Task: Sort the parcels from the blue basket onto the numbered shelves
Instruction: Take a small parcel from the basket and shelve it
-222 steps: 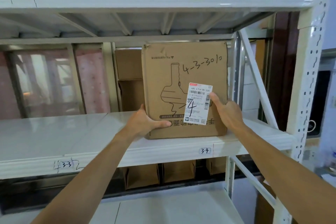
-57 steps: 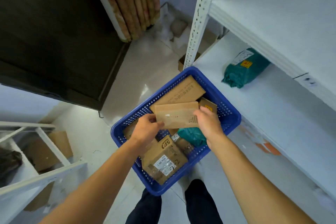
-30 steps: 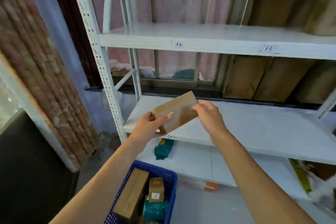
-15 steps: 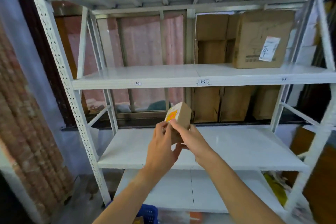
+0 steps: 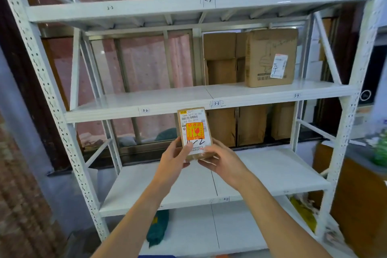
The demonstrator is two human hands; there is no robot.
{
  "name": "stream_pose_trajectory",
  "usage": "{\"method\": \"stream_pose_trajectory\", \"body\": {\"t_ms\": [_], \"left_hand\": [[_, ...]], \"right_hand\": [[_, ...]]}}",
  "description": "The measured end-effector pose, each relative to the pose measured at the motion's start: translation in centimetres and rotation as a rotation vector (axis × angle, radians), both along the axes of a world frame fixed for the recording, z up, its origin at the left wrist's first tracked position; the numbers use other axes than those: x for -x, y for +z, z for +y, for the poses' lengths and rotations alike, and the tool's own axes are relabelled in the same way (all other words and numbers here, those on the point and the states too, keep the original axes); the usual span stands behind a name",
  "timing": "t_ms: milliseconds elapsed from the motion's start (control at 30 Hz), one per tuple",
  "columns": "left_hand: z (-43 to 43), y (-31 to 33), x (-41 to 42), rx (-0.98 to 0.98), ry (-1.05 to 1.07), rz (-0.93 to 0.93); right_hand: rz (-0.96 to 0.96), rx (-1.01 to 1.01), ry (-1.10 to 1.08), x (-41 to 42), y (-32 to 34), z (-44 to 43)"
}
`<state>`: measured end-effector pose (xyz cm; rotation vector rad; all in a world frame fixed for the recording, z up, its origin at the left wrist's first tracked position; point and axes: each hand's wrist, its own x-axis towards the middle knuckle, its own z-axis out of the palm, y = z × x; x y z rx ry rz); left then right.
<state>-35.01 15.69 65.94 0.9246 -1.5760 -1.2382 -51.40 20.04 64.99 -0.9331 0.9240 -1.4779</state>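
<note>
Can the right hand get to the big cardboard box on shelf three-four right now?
Probably: the big box stands at the open shelf front with nothing before it, but the right hand is holding the small parcel together with the left hand.

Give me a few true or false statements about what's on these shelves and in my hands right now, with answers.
1. Both the left hand and the right hand hold the small parcel. True.
2. The small parcel's label has an orange sticker. True.
3. The large box stands on the lowest shelf. False: it stands on the shelf labelled 3-4.
4. The green bag lies on the shelf labelled 3-4. False: it lies on the lowest shelf.
</note>
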Motion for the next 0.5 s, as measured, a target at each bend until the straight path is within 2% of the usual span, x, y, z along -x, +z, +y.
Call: {"method": "stream_pose_trajectory", "body": {"t_ms": [333,500], "left_hand": [[-2.1,-2.2,-2.2,0.039,-0.006,-0.234],[-2.7,-0.8,-2.9,0.069,0.03,-0.209]], "right_hand": [[0.412,-0.088,-0.199,-2.1,-0.9,-1.0],[0.509,-0.051,-0.209,-3.2,0.6,-1.5]]}}
